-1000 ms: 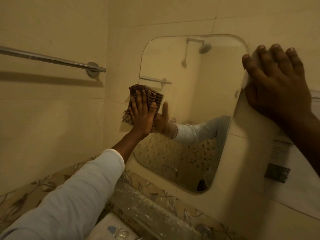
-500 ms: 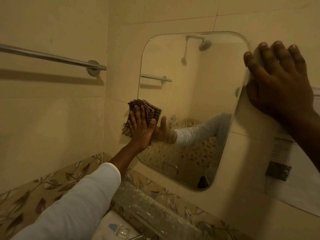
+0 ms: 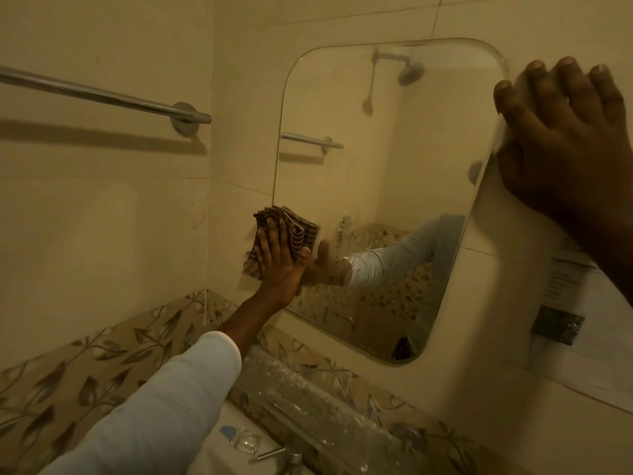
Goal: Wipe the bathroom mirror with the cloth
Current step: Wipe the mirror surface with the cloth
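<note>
A frameless mirror (image 3: 376, 159) with rounded corners hangs on the beige tiled wall. My left hand (image 3: 279, 265) presses a dark striped cloth (image 3: 298, 231) flat against the mirror's lower left edge; part of the cloth hangs over onto the wall. My right hand (image 3: 568, 142) grips the mirror's upper right edge, fingers curled over it. The glass reflects my sleeve, a shower head and a towel rail. Smears and specks show on the lower glass.
A chrome towel rail (image 3: 102, 97) runs along the left wall. Below the mirror sits a glass shelf (image 3: 308, 399) over a leaf-patterned tile band. A sink rim with a small clear bottle (image 3: 243, 438) and a tap (image 3: 291, 457) lies at the bottom. A paper label (image 3: 565, 303) sticks at right.
My left hand has slid the cloth down the mirror's left edge, from mid height to the lower part. My right hand has kept its hold on the right edge.
</note>
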### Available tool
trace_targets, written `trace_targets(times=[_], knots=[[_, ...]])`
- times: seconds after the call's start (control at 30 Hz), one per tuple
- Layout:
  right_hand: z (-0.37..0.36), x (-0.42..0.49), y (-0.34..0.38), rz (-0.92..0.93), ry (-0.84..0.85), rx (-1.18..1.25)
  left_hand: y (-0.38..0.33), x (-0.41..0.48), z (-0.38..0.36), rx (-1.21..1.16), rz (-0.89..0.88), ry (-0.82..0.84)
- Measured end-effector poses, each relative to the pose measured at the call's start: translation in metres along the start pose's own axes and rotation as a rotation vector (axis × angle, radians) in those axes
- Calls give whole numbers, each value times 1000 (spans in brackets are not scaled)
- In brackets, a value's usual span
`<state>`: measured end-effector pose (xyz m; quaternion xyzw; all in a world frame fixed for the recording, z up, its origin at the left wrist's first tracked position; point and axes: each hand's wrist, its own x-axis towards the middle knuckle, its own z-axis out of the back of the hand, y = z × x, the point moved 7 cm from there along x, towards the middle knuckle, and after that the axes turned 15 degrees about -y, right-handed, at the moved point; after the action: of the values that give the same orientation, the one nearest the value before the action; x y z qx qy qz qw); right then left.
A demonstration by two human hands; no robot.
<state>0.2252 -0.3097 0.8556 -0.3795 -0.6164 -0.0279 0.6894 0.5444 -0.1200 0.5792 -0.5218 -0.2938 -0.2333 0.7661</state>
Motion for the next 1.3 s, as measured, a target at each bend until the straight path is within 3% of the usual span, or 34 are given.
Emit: trace_targets(times=[0.93, 1.13, 1.3], knots=[[8, 6, 3, 4, -12, -26, 17, -34, -5, 14, 20, 57], [11, 6, 4, 6, -11, -30, -1, 2, -5, -52, 163, -1], [12, 6, 6, 8, -1, -35, -30, 49, 8, -37, 98, -67]])
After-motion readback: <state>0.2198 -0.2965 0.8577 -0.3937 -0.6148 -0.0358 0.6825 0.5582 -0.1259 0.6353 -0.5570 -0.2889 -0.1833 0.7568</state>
